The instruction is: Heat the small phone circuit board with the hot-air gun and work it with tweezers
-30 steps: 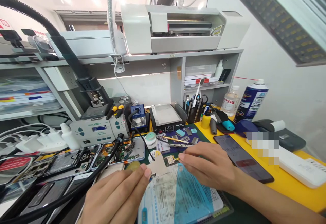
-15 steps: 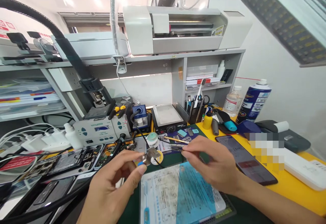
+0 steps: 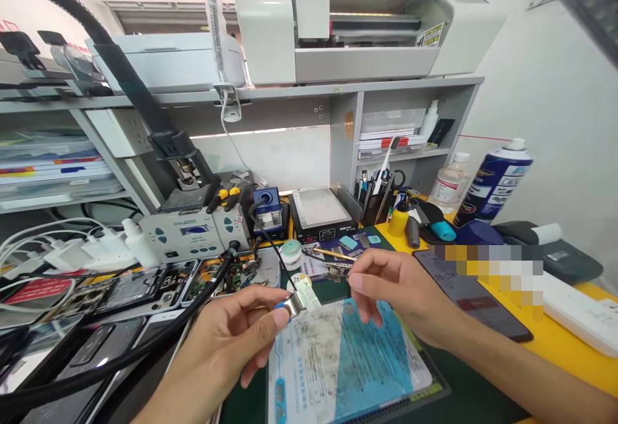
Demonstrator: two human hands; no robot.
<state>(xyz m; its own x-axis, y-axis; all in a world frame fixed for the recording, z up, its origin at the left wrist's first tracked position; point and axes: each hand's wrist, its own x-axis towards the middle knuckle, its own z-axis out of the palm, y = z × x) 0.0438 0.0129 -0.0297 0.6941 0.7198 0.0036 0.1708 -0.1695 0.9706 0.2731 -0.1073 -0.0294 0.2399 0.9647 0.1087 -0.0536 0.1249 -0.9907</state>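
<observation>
My left hand [image 3: 236, 331] pinches a small shiny metal piece with a blue end [image 3: 292, 305] between thumb and index finger, above the left edge of a stained blue-and-white pad [image 3: 338, 359]. A pale rectangular piece [image 3: 307, 291] shows just beyond the metal; whether the two are joined I cannot tell. To the right, my right hand [image 3: 391, 285] hovers over the pad's upper edge, thumb and index finger together. Anything between those fingertips is too small to make out. Small metal parts [image 3: 337, 273] and a thin golden stick [image 3: 334, 255] lie close to its fingertips.
Opened phones [image 3: 135, 289] and a thick black hose [image 3: 159, 353] occupy the left side. Behind stand a grey control station [image 3: 186, 237], a hot plate [image 3: 321, 208] and a round jar [image 3: 291, 254]. A phone [image 3: 468, 295] and a spray can [image 3: 497, 183] are at right.
My left hand has shifted slightly right with the metal piece, which is turned differently. My right hand's lower fingers have uncurled. The whole view has tilted down a little.
</observation>
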